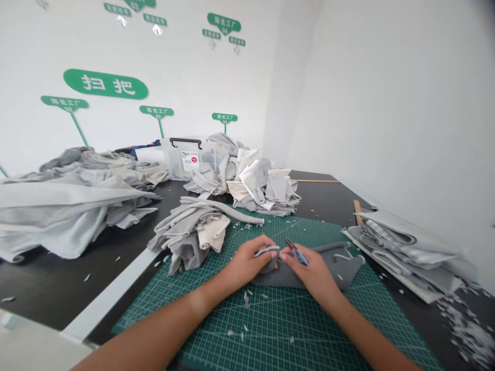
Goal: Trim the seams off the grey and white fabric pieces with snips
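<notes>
A dark grey piece of fabric (332,265) lies on the green cutting mat (270,330) in front of me. My left hand (247,263) is closed on its left edge, pinching a light grey strip (266,251) between the fingers. My right hand (313,273) rests on the fabric and grips small blue-handled thread snips (296,251), their tip pointing toward the strip. Small white fabric scraps (245,299) lie on the mat around my wrists.
Piles of grey and cream fabric sit at left (69,206), mid-left (193,229) and centre back (255,185). A stack of folded pieces (410,252) lies at right, scraps beyond it. A clear plastic box (181,157) stands by the wall. A wooden ruler (358,208) lies at right.
</notes>
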`<state>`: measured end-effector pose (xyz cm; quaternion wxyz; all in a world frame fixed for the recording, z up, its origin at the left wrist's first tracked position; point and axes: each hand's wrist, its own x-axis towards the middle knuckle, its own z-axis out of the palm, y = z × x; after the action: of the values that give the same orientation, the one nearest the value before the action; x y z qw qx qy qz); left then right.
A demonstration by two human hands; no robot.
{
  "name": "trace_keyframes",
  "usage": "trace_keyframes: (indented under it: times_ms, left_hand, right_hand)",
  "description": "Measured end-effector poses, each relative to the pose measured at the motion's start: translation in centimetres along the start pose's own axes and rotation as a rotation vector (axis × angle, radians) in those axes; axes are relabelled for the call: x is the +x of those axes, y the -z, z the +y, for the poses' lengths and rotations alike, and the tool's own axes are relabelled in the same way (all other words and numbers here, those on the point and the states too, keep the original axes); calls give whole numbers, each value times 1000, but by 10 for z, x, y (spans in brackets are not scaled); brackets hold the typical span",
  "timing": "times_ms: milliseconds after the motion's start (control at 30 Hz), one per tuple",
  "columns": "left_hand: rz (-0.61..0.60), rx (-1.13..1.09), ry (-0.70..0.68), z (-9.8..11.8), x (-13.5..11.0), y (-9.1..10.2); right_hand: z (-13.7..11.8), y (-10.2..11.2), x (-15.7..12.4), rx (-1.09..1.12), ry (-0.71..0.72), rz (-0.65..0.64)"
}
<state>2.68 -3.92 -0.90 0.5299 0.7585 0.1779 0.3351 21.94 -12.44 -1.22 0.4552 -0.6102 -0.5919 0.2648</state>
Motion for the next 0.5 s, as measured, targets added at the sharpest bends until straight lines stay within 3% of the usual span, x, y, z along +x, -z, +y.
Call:
trace_keyframes:
  times_ms: [500]
  left_hand:
    - [5, -29, -45, -6, 3, 1]
  right_hand:
    - [-9, -8, -8, -73, 34, 17]
